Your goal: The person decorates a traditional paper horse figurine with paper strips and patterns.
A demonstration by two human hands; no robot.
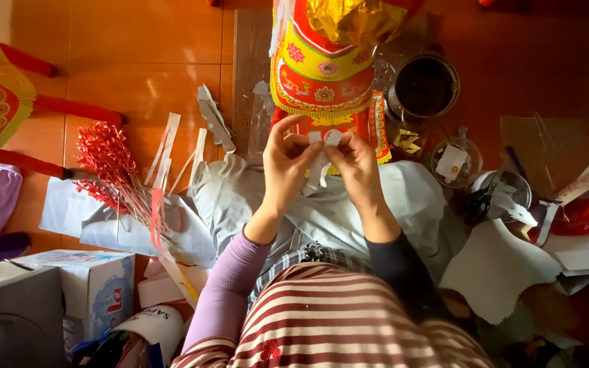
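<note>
Both hands pinch 1 small piece of white paper [323, 146] between them: the left hand [288, 162] has its grip clenched on the paper's left end with thumb and forefinger, and the right hand [356, 163] grasps the right end the same way, fingers curled in. The paper sits between the 2 sets of fingertips, with a strip of it hanging down between the palms, above a grey cloth [240, 197] spread over the person's lap.

Just beyond the hands stands a tall red and yellow paper ornament [322, 75] with gold foil at its top, its fringed lower edge close behind the fingers. To its right sit a dark round pot [424, 85], a small clear bowl [455, 162] holding a scrap of white paper, and a second bowl with scissors [482, 197] resting at it. A large white sheet [495, 269] lies near the right forearm.

On the left, a bundle of thin sticks with red tips [107, 160] lies on white wrapping on the orange tiled floor [131, 48], with loose white paper strips [213, 119] nearby. A cardboard box [97, 286] sits at the lower left.
</note>
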